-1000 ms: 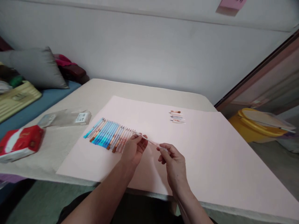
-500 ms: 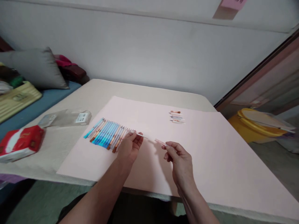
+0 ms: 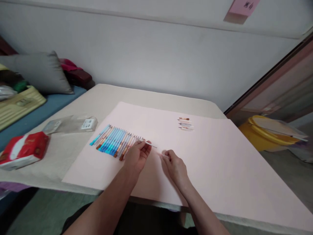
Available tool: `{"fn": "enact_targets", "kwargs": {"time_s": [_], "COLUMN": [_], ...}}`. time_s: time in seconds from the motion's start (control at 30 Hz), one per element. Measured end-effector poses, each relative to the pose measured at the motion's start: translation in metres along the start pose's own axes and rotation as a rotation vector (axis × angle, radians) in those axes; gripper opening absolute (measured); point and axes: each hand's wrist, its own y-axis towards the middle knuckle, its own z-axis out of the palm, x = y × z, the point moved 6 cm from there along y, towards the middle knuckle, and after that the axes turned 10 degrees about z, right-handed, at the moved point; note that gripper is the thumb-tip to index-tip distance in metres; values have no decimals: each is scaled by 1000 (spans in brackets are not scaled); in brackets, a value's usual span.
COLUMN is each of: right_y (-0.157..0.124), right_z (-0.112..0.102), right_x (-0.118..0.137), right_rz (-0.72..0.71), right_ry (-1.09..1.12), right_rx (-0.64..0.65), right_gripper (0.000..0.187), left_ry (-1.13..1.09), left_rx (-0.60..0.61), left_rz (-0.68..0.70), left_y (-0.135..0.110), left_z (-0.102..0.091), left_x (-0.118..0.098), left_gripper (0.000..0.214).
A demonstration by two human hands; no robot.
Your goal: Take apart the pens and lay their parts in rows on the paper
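Over pink sheet (image 3: 220, 156); pen (image 3: 149, 144) pinched in left hand (image 3: 137, 157); cap (image 3: 160, 153) pinched in right hand (image 3: 174, 166), just apart

A second ago both hands grip one pen (image 3: 149, 144) between them, raised over the pink sheet (image 3: 220, 163). Half a second on, the cap (image 3: 160, 153) is off and the two pieces sit clearly apart. Now the right hand (image 3: 174, 167) is lower, down by the sheet and closer to the left hand (image 3: 138, 156), with the pinched cap just beside the pen's bare tip.
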Motion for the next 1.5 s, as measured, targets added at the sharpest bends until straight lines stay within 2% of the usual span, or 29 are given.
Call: {"fn": "enact_targets", "kwargs": {"time_s": [0.13, 0.27, 0.33, 0.5, 0.6, 0.67, 0.77, 0.9, 1.0, 1.17, 1.5], "right_y": [1, 1, 1, -5, -8, -9, -12, -16, -18, -18, -17], "right_z": [3, 1, -6, -27, -27, -26, -28, -32, -32, -36, -52], "right_x": [1, 5, 7, 11, 8, 6, 6, 13, 17, 17, 8], "right_rz": [-102, -161, -136, -82, -52, -36, -32, -66, -102, -118, -123], "right_ry": [-391, -425, -288, 423, 567, 505, 284, -54, -182, -221, -89], "right_rx": [-73, -85, -66, 71, 137, 120, 49, -8, -16, -13, -53], "right_gripper": [15, 16, 18, 26, 23, 18, 13, 16, 17, 19, 20], "left_ry": [5, 17, 34, 105, 169, 194, 207, 219, 218, 204, 133], "left_rx": [-18, -10, 3, 65, 105, 121, 145, 181, 175, 119, 71], "left_rz": [12, -23, -48, -131, -159, -162, -175, -193, -177, -134, -62], "left_y": [2, 0, -2, -13, -19, -22, -25, -28, -27, -21, -11], "left_z": [-1, -2, -2, 1, 4, 5, 7, 10, 8, 4, 3], "left_x": [-5, 0, 4, 21, 31, 37, 42, 44, 42, 36, 26], "left_gripper": [13, 13, 14, 14, 12, 12, 12, 6, 5, 6, 9]}}
